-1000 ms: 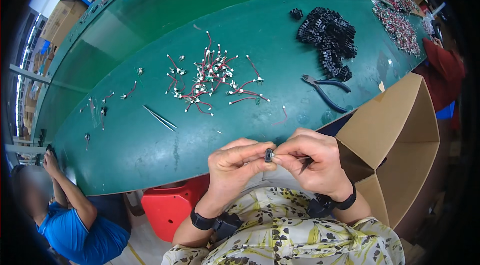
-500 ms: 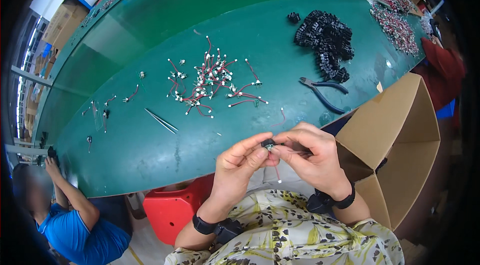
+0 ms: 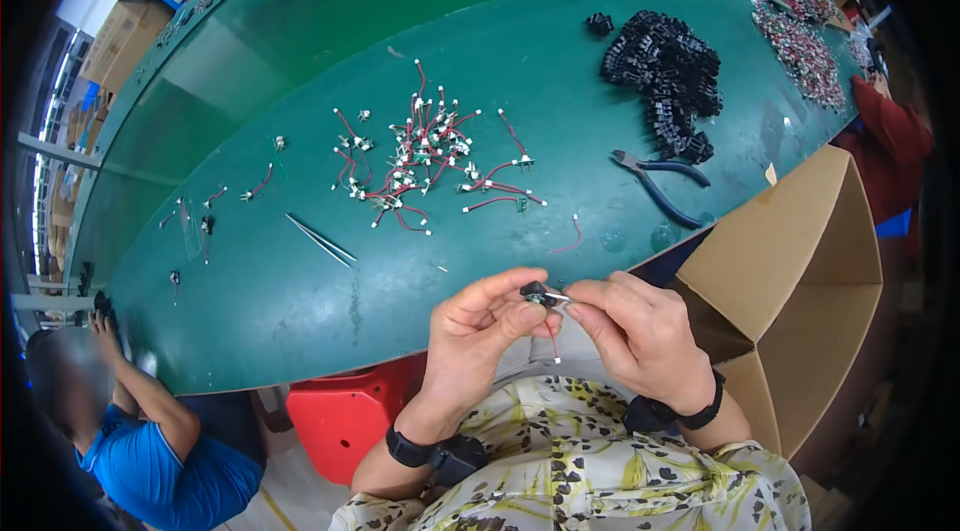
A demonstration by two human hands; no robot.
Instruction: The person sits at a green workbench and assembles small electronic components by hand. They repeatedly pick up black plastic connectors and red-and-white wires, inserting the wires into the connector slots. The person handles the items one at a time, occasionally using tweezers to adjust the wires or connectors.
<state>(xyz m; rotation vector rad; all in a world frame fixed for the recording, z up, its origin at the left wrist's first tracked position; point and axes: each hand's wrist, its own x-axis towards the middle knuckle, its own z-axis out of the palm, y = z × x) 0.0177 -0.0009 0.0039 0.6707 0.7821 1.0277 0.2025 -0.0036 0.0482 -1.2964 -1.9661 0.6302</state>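
Observation:
Between the thumb and fingers of my left hand (image 3: 482, 323) is a small black plastic housing (image 3: 534, 289). A red wire (image 3: 552, 330) with a white connector at its end hangs down from it. My right hand (image 3: 640, 331) pinches a thin silvery metal tool (image 3: 558, 297), whose tip meets the housing. Most of this tool is hidden by the fingers, so its exact kind is unclear. Beyond my hands, a loose red wire (image 3: 574, 235) lies on the green table. A heap of small circuit boards with red wires (image 3: 425, 146) is spread farther left.
Tweezers (image 3: 320, 239) lie left of my hands. Blue-handled cutting pliers (image 3: 660, 186) are at right, below a pile of black housings (image 3: 665, 76). An open cardboard box (image 3: 775, 261) stands by the table's right edge. A person in blue (image 3: 165, 456) sits at far left beyond a red stool (image 3: 345, 416).
My right fingers have drawn back to the right from the housing, and the silvery tool's tip now shows against it. My left hand keeps its hold. The view has shifted slightly.

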